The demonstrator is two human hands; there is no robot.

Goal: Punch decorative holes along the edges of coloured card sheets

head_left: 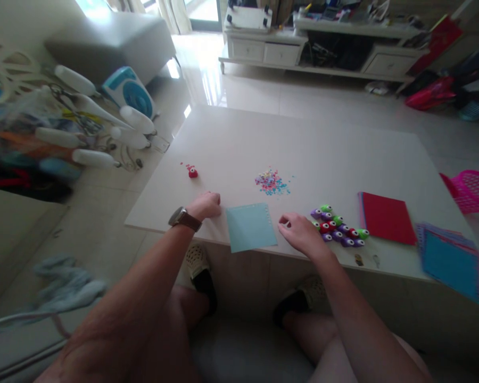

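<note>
A light blue sheet of paper (250, 227) lies at the table's near edge, its right side and part of its top edge notched with small cut-outs. My left hand (208, 205), with a watch on the wrist, rests curled just left of the sheet. On the other side, my right hand (297, 230) is closed with thumb and fingertips together, close to the notched edge. Whatever either hand holds, if anything, is hidden. Beyond my left hand stands a small red craft punch with an eye (192, 172), with a few red paper bits beside it.
Colourful paper confetti (272, 182) is heaped mid-table. Several purple, green and red eyed punches (337, 227) cluster right of my right hand. Further right lie a red paper stack (389, 218) and blue sheets (449, 263). Two small objects (358, 259) sit near the front edge.
</note>
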